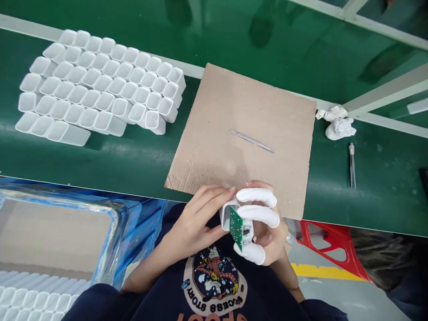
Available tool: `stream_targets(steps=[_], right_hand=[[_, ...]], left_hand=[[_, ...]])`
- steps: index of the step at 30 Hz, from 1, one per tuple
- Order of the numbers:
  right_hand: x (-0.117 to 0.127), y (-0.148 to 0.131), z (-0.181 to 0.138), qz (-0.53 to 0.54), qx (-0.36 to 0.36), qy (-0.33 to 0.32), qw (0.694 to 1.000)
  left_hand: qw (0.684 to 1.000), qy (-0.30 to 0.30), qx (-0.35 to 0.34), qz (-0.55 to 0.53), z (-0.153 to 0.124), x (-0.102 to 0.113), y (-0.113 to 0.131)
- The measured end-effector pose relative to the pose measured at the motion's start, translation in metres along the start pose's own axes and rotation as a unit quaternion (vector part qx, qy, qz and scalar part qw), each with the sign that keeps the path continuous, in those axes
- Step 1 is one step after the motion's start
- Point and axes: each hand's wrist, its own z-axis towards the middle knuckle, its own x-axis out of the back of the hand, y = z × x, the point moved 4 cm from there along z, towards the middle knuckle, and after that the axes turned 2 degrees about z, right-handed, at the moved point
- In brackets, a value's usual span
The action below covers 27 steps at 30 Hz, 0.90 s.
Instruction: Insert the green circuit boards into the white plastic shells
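Note:
My left hand [195, 223] is closed round a white plastic housing [227, 213] held at the near edge of a brown cardboard sheet [240, 129]. My right hand [264, 227], with white finger cots on the thumb and two fingers, pinches a small green circuit board [236, 226] that sits partly inside the housing's open end. Both hands meet just above my dark printed shirt.
Rows of several empty white housings [100, 84] lie on the green belt [133, 165] at the left. Metal tweezers [251, 141] rest on the cardboard; a second pair [352, 164] and crumpled white cots [339, 127] lie at the right. A blue-lined box [133, 232] stands near left, a red stool [334, 249] near right.

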Motion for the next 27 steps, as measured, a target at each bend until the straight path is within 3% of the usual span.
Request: stream_targets(steps=[27], right_hand=[[-0.0035, -0.0008, -0.0011, -0.052, 0.048, 0.064, 0.995]], left_hand=[[0.999, -0.041, 0.022, -0.026, 0.0016, -0.0075, -0.0054]])
